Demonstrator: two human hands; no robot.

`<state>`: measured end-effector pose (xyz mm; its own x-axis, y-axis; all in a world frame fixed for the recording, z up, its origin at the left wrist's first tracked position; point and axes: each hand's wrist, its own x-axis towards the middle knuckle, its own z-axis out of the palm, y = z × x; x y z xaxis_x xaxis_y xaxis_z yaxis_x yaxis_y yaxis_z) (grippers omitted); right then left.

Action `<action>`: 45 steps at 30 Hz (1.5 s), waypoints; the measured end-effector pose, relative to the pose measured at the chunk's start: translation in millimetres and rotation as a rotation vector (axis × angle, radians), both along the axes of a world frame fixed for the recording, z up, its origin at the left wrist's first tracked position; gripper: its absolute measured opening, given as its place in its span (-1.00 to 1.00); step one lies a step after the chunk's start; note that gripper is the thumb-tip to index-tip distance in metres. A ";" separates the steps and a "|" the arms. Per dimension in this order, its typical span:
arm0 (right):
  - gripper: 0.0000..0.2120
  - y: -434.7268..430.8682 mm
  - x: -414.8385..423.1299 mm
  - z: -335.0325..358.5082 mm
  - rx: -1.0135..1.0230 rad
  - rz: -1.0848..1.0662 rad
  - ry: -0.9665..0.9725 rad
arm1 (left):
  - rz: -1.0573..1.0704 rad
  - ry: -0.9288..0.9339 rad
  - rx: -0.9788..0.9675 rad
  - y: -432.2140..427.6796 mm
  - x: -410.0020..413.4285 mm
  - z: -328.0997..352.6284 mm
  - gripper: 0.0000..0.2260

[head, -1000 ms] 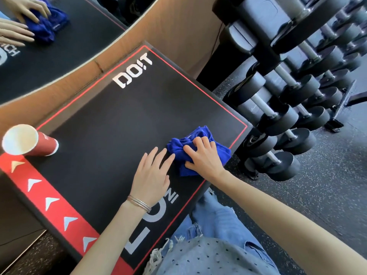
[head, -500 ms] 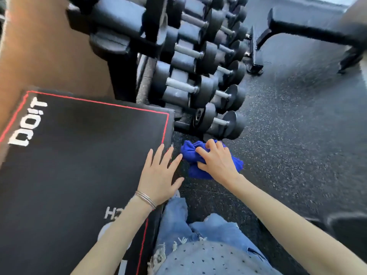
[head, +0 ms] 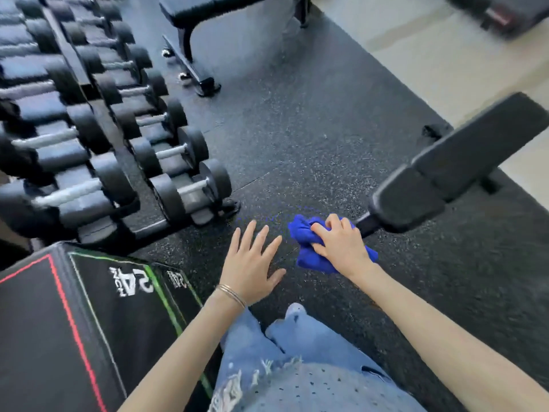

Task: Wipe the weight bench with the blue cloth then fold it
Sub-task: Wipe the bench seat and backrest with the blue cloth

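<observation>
My right hand (head: pixel 338 243) grips the bunched blue cloth (head: pixel 306 257) in the air above the floor, just short of the near end of a black padded weight bench (head: pixel 463 162) that stretches away to the upper right. My left hand (head: pixel 252 263) hovers with its fingers spread, holding nothing, a little to the left of the cloth. A second black bench (head: pixel 208 10) stands at the top of the view.
A black plyo box (head: pixel 44 337) with red and green lines fills the lower left. A rack of black dumbbells (head: pixel 118 129) runs along the left. Speckled black rubber flooring (head: pixel 297 129) lies between them; pale floor lies at the upper right.
The view has swung right, away from the black box top with the red cup. Both hands have left the box, the right carrying the cloth over the floor toward the bench.
</observation>
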<state>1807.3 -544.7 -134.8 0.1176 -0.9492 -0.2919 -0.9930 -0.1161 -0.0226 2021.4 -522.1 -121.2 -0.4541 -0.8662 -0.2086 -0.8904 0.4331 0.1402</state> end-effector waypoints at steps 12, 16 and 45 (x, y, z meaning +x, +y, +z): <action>-0.69 41.9 -157.7 -9.4 0.028 -0.327 0.012 | -0.305 -0.062 0.037 -43.0 -162.7 -15.3 -0.42; -0.69 26.3 -182.4 -17.2 0.062 -0.372 0.019 | -0.356 -0.081 0.053 -73.2 -194.6 -22.5 -0.42; -0.68 -187.9 -271.5 -275.4 0.156 -0.601 -0.029 | -0.300 -0.076 0.360 -277.2 -360.7 -263.7 -0.41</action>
